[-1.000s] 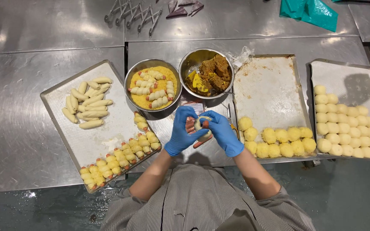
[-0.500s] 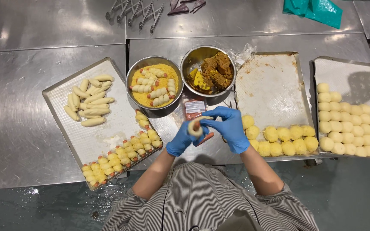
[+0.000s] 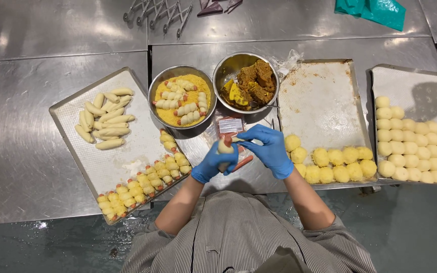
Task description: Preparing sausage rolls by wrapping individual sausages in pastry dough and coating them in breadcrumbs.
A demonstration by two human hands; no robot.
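At centre frame, the gloved left hand (image 3: 213, 163) clasps a dough-wrapped sausage (image 3: 225, 150) while the right hand (image 3: 270, 150) pinches its dough strip (image 3: 237, 139), best wound snugly, coils evenly overlapping.

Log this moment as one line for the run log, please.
left hand: holds dough piece | right hand: pinching its top | sausage: under hands | crumb bowl, filling bowl: behind hands | trays: both sides

Both gloved hands (image 3: 244, 154) wrap dough (image 3: 225, 147) around a sausage (image 3: 242, 163).
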